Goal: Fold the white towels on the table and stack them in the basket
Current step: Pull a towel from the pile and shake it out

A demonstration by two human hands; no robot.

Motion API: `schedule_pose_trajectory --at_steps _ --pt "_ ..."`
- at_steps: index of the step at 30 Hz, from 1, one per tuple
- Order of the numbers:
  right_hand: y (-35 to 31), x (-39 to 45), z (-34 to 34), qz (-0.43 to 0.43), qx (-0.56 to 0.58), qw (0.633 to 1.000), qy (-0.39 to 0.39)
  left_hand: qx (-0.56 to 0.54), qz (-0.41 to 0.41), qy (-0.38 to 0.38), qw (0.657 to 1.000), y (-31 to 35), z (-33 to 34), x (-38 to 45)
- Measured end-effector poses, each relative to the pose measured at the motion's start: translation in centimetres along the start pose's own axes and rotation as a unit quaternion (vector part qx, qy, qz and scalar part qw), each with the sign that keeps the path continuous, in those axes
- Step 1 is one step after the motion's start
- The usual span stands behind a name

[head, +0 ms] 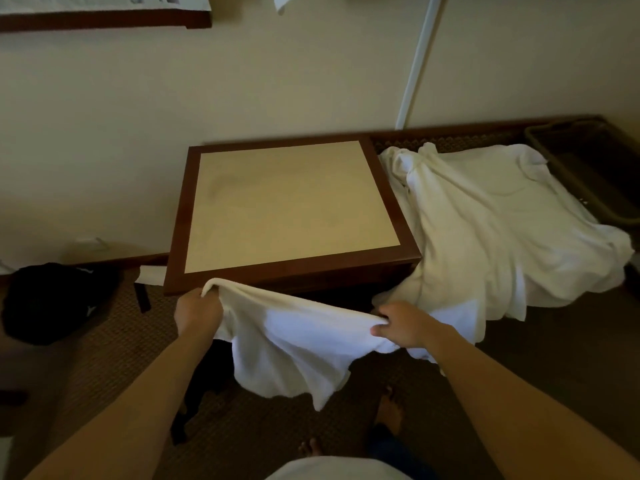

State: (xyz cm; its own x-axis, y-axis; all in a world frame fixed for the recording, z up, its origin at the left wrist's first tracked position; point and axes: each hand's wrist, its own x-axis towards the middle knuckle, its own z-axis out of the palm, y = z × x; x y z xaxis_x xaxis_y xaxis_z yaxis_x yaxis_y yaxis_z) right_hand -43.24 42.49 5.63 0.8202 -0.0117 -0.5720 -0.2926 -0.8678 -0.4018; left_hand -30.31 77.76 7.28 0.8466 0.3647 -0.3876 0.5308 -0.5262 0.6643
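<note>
Black bag (52, 299) on the floor; white pole (417, 64) against the wall

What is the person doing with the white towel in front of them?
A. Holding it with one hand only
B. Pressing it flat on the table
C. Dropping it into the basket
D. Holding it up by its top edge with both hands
D: the left hand and right hand each grip the top edge of the white towel, which hangs in front of the table.

text: none legible | paper sheet (104, 1) at 11 o'clock: print blurred, unreadable | labels, brands, numbers: none readable
</note>
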Motion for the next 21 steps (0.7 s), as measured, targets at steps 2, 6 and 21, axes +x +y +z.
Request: schedule_pose_trajectory --at_steps 2,6,21 --pt "1.4 -0.3 0.0 0.013 0.024 0.999 0.042 0.032 0.012 -0.004 0.999 -0.4 -0.3 0.6" --pt "0.7 -0.5 -0.2 0.033 0.254 0.954 0.154 0.082 0.085 -0.055 0.992 -0.3 -0.5 0.5" --pt "-11.1 -2.5 -2.4 -0.194 0.127 0.966 0.116 0.143 0.382 -0.343 0.846 4.0 1.7 -8.7"
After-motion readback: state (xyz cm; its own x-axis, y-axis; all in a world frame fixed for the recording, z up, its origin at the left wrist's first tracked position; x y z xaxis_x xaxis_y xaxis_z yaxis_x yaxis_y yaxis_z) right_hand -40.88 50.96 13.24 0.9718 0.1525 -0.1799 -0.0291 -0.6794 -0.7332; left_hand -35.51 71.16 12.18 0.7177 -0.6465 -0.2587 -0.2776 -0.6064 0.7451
